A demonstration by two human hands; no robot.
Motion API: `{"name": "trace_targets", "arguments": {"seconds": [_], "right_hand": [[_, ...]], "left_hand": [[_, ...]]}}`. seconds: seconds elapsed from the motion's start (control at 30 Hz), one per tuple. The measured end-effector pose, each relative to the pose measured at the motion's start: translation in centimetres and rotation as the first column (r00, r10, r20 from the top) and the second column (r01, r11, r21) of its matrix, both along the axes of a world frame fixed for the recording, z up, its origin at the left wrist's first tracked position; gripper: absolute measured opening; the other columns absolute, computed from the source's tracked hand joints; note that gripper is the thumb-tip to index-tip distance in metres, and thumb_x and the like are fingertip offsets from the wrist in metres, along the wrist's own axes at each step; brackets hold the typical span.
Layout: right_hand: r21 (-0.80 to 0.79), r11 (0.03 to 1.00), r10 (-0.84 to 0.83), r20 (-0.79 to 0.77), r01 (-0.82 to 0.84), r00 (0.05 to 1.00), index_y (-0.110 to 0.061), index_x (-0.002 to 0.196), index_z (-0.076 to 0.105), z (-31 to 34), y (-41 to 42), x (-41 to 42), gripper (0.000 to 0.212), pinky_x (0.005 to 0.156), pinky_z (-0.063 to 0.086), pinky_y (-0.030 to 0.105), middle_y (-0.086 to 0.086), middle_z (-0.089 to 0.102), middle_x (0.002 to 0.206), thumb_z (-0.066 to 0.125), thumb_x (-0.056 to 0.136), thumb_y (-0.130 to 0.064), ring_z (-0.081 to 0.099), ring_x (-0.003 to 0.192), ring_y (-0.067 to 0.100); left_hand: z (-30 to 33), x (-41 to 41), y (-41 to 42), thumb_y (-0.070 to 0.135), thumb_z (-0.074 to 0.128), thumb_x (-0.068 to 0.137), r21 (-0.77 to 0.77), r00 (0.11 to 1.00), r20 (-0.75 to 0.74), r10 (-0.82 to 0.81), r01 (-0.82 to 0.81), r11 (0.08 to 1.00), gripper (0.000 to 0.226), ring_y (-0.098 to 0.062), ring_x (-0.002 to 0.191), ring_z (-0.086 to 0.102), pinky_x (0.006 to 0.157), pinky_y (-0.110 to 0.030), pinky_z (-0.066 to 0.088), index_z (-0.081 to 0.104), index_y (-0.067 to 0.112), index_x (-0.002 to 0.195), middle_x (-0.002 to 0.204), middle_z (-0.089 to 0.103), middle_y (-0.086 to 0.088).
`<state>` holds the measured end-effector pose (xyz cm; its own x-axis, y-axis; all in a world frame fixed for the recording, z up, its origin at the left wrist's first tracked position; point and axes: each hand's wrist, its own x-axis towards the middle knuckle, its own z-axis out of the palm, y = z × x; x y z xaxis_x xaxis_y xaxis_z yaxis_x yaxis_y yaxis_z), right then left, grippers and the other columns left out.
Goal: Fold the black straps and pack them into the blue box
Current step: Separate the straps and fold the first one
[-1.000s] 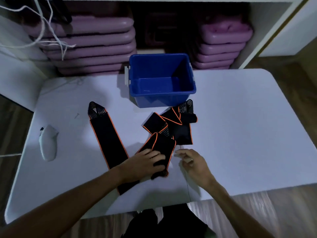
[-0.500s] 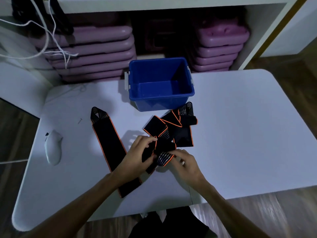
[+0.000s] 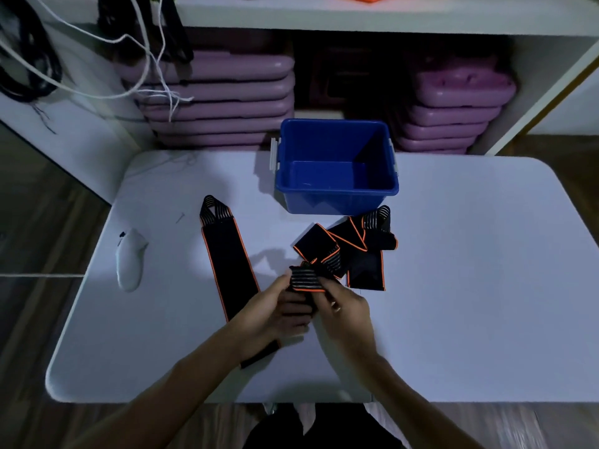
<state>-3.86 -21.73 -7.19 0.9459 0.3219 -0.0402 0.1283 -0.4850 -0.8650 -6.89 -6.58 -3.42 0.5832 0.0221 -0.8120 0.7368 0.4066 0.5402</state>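
White table [image 3: 453, 286] carries the blue box [image 3: 337, 189], empty, directly beyond both hands. Unfolded strap [image 3: 228, 270] lies left, long axis near-to-far. Left hand [image 3: 269, 319] and right hand [image 3: 346, 315] together pinch the folded strap [image 3: 306, 280]; both sit about equally near the box.

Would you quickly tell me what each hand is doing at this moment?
Left hand: closed on the folded black strap, gripping its left side.
Right hand: closed on the same strap, pinching its right side.
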Motion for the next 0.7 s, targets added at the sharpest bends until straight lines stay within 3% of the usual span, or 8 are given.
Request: {"name": "trace_targets", "arguments": {"seconds": [0.1,0.2,0.33,0.4,0.5,0.57,0.6,0.7], "right_hand": [[-0.09,0.99,0.109,0.041,-0.105,0.993,-0.037,0.127,0.06,-0.8,0.9,-1.3,0.031,0.074,0.055,0.029,-0.009,0.072,0.102,0.054,0.097,-0.035,0.067,0.089,0.009],[-0.097,0.956,0.281,0.034,-0.277,0.959,-0.035,0.137,0.053,-1.0,1.1,-1.8,0.042,0.082,0.054,0.021,-0.009,0.066,0.119,0.059,0.095,-0.036,0.063,0.104,0.005],[0.082,0.922,0.375,0.061,-0.379,0.925,-0.023,0.131,0.052,-0.2,1.3,0.3,0.052,0.108,0.039,0.026,-0.007,0.047,0.139,0.071,0.083,-0.016,0.042,0.133,0.008],[0.131,0.901,0.42,-0.025,-0.413,0.907,-0.027,0.134,0.042,0.5,1.9,2.5,0.069,0.116,0.029,0.029,-0.011,0.035,0.147,0.074,0.075,-0.007,0.029,0.142,0.007],[0.034,0.759,0.647,-0.148,-0.65,0.748,-0.035,0.142,0.038,2.1,3.9,5.4,0.083,0.119,0.016,0.023,-0.014,0.032,0.152,0.081,0.073,-0.015,0.009,0.142,-0.013],[-0.002,0.664,0.737,-0.166,-0.747,0.656,-0.021,0.131,0.056,2.1,5.3,7.2,0.063,0.117,0.022,0.023,-0.008,0.054,0.134,0.084,0.074,-0.021,0.029,0.128,-0.019],[0.018,0.649,0.747,-0.207,-0.761,0.632,-0.017,0.121,0.063,2.0,5.7,7.9,0.05,0.114,0.032,0.03,-0.007,0.063,0.122,0.083,0.076,-0.024,0.046,0.121,-0.008],[0.115,0.662,0.723,-0.36,-0.741,0.59,-0.008,0.1,0.069,1.3,5.0,9.2,0.029,0.093,0.05,0.048,-0.001,0.072,0.099,0.078,0.082,-0.029,0.065,0.094,0.011]], "left_hand": [[-0.6,0.3,1.2,0.045,0.057,0.088,-0.008,0.979,0.083,0.187,-0.187,0.982,0.044,-0.025,0.088,0.068,0.078,-0.034,0.054,0.068,0.005,0.1,0.096,0.07,-0.014],[-0.2,0.6,3.0,0.027,0.063,0.087,0.006,0.966,0.141,0.218,-0.221,0.975,0.035,-0.026,0.085,0.066,0.077,-0.034,0.053,0.068,-0.003,0.104,0.101,0.068,-0.02],[1.7,0.3,5.4,0.021,0.059,0.089,0.067,0.959,0.282,0.022,-0.043,0.997,0.017,-0.013,0.071,0.065,0.062,-0.021,0.052,0.072,0.01,0.083,0.079,0.069,-0.004],[2.6,0.2,6.5,0.023,0.059,0.089,0.131,0.937,0.324,-0.128,0.09,0.987,0.017,-0.013,0.081,0.064,0.07,-0.023,0.052,0.07,0.01,0.092,0.085,0.068,-0.004],[4.3,0.5,7.5,0.024,0.063,0.087,0.222,0.873,0.344,-0.344,0.281,0.934,0.017,-0.013,0.088,0.063,0.079,-0.027,0.047,0.07,0.011,0.094,0.088,0.069,-0.003],[5.6,1.0,7.9,0.024,0.063,0.087,0.353,0.806,0.317,-0.5,0.389,0.851,0.014,-0.008,0.085,0.063,0.074,-0.021,0.045,0.071,0.014,0.094,0.086,0.07,0.003],[6.2,1.4,8.3,0.025,0.063,0.087,0.428,0.779,0.304,-0.549,0.403,0.809,0.014,-0.006,0.084,0.062,0.071,-0.019,0.043,0.071,0.015,0.093,0.085,0.07,0.004],[7.3,2.6,10.8,0.022,0.065,0.085,0.485,0.835,0.34,-0.432,0.238,0.842,0.009,-0.006,0.077,0.06,0.07,-0.02,0.043,0.071,0.016,0.088,0.079,0.068,0.004]]}}
